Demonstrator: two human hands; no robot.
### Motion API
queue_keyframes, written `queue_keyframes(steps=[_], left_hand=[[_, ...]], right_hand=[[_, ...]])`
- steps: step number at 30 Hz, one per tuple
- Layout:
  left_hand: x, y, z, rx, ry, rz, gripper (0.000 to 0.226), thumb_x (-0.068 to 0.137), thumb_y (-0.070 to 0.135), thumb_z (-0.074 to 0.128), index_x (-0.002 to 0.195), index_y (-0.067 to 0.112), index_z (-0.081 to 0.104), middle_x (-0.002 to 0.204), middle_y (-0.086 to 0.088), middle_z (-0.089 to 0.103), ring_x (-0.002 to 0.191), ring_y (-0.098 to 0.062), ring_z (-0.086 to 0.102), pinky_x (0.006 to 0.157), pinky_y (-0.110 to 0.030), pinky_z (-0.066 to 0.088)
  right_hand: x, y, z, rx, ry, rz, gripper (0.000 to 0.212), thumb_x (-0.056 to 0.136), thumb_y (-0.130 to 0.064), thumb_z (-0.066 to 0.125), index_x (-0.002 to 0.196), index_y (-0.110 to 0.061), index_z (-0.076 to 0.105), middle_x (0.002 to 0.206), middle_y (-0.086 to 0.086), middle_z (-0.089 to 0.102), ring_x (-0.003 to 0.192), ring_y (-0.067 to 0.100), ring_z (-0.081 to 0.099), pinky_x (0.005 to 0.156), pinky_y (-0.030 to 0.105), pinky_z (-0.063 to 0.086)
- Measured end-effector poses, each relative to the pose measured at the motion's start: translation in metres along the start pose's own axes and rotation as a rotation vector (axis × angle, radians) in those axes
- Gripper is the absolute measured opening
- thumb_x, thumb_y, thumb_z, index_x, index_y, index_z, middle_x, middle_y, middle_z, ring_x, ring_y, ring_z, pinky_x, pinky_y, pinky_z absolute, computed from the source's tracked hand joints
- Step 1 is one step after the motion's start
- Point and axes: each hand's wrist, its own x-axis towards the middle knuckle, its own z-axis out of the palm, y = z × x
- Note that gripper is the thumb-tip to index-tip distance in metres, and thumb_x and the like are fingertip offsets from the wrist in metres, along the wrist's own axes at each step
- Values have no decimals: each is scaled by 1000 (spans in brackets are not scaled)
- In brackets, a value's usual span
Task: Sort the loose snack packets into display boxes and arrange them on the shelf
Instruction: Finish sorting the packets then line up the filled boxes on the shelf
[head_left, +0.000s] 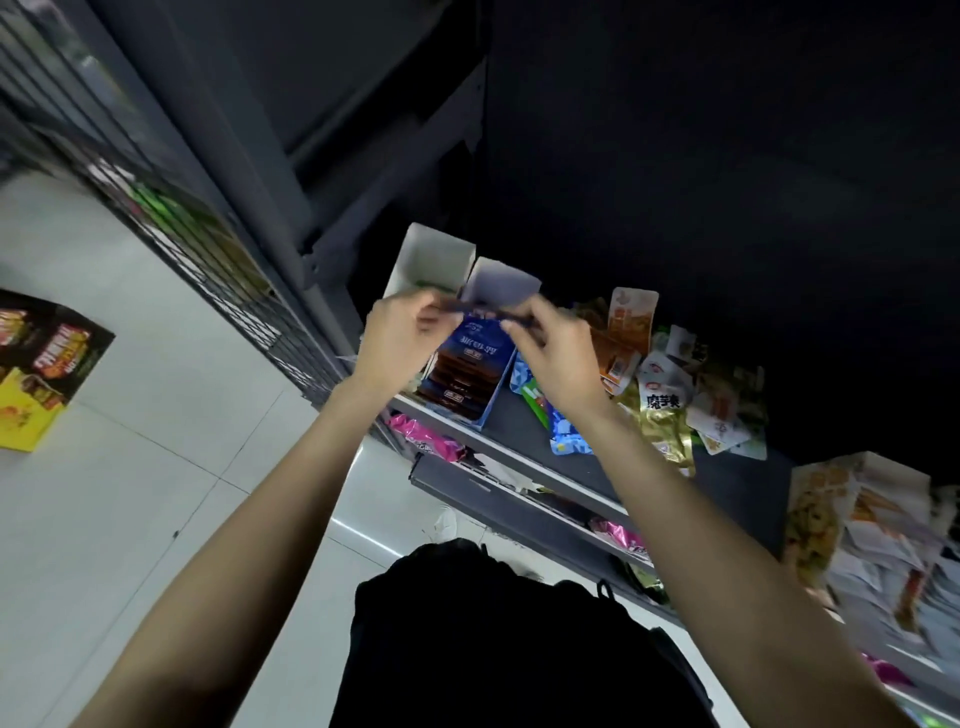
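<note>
Both of my hands are raised over a blue display box that stands on the dark shelf. My left hand and my right hand pinch the two ends of a thin dark blue packet, held edge-on just above the box. Dark brown packets fill the box in a row. A second box with a white inside stands behind it. To the right, loose snack packets in orange, white, gold and blue lie in a heap on the shelf.
A lower shelf holds pink packets. More packets are piled at the far right. A wire rack runs along the left. A yellow and black carton sits on the pale tiled floor.
</note>
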Motion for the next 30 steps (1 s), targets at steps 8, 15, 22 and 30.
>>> queue_keyframes(steps=[8,15,22,30], left_hand=[[-14,-24,7,669,2,328,9,74,20,71,71,25,64,73,8,66,74,-18,61,55,-24,44],[-8,-24,24,794,-170,335,20,66,18,77,80,19,63,76,0,69,83,-24,61,79,-34,46],[-53,21,31,378,4,341,27,79,14,55,104,16,65,91,-1,67,80,-18,59,70,-28,50],[-84,35,132,282,-368,-146,42,84,19,63,121,14,45,114,-8,52,104,-23,52,85,-37,50]], right_hand=[[-2,30,45,-526,5,-103,8,75,-16,71,81,-15,77,96,4,71,96,28,63,74,32,53],[-28,46,27,-549,-140,-20,34,93,-21,47,122,-15,64,140,12,46,133,30,31,104,43,28],[-93,89,-8,-468,45,519,29,89,-13,61,118,-10,61,113,12,65,103,32,61,82,39,52],[-90,99,18,-780,-484,669,78,90,-39,53,151,-18,7,155,14,12,139,34,17,109,46,26]])
